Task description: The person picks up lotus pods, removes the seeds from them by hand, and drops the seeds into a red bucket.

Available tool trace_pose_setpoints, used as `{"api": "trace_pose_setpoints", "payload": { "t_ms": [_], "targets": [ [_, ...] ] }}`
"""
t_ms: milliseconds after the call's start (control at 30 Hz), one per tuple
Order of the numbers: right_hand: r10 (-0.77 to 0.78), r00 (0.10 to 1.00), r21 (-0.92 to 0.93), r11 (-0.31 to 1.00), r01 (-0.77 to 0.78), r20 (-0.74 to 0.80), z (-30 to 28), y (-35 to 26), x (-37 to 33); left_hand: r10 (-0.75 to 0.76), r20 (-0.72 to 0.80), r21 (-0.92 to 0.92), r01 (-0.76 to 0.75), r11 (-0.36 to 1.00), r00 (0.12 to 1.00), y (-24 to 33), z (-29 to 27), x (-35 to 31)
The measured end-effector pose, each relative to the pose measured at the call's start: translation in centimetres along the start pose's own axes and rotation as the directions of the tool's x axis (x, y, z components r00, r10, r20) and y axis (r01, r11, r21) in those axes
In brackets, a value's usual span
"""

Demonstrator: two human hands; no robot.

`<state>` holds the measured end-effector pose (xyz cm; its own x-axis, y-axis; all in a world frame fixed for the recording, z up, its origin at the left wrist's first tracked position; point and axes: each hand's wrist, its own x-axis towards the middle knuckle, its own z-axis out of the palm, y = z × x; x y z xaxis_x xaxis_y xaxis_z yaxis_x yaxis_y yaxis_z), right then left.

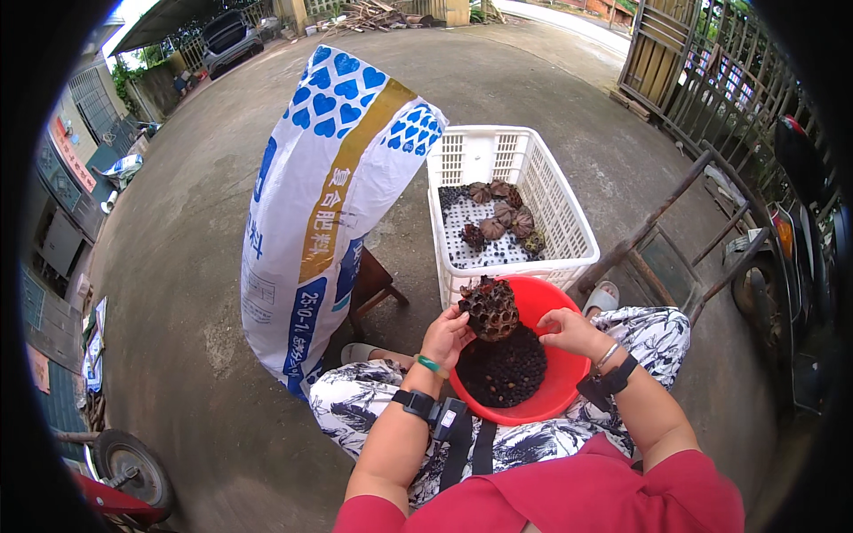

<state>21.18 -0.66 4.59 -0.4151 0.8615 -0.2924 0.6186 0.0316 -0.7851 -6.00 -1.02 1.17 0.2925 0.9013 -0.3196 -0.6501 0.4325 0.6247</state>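
My left hand (447, 338) grips a dried brown lotus seed pod (489, 307) and holds it over a red plastic basin (558, 382) that rests on my lap. Dark loose seeds (502, 369) fill the basin's bottom. My right hand (569, 330) hovers just right of the pod above the basin, fingers curled with the tips pinched; I cannot tell whether a seed is between them. Both wrists wear black straps.
A white plastic crate (555, 209) with several more pods (502, 218) and seeds stands ahead of the basin. A tall white and blue sack (329, 195) stands at the left beside a small wooden stool (373, 284). A wooden frame (662, 240), a fence and a scooter are to the right.
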Motion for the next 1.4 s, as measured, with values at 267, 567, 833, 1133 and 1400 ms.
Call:
{"api": "trace_pose_setpoints", "payload": {
  "t_ms": [267,567,833,1133,1400],
  "targets": [
    [0.129,0.990,0.682,0.719,-0.133,0.057,-1.8,-3.7,-0.5,-0.006,0.101,-0.050,0.011,0.999,0.995,-0.7,4.0,0.3],
    [0.115,0.992,0.642,0.764,-0.058,-0.047,-2.4,-1.7,0.9,0.008,-0.007,0.026,-0.008,1.000,1.000,-1.5,1.9,1.7],
    [0.140,0.973,0.676,0.736,0.023,-0.185,-4.2,-1.4,1.7,-0.024,-0.184,0.412,0.099,0.906,0.983,-3.1,1.1,2.8],
    [0.152,0.988,0.587,0.801,-0.117,-0.011,-5.5,0.5,4.9,0.003,-0.161,0.486,0.077,0.870,0.987,-4.6,-1.1,6.2],
    [0.212,0.968,0.616,0.748,-0.248,0.133,-3.0,7.0,8.7,-0.035,-0.185,0.369,0.103,0.924,0.982,-5.2,-1.5,9.8]
  ]
}}
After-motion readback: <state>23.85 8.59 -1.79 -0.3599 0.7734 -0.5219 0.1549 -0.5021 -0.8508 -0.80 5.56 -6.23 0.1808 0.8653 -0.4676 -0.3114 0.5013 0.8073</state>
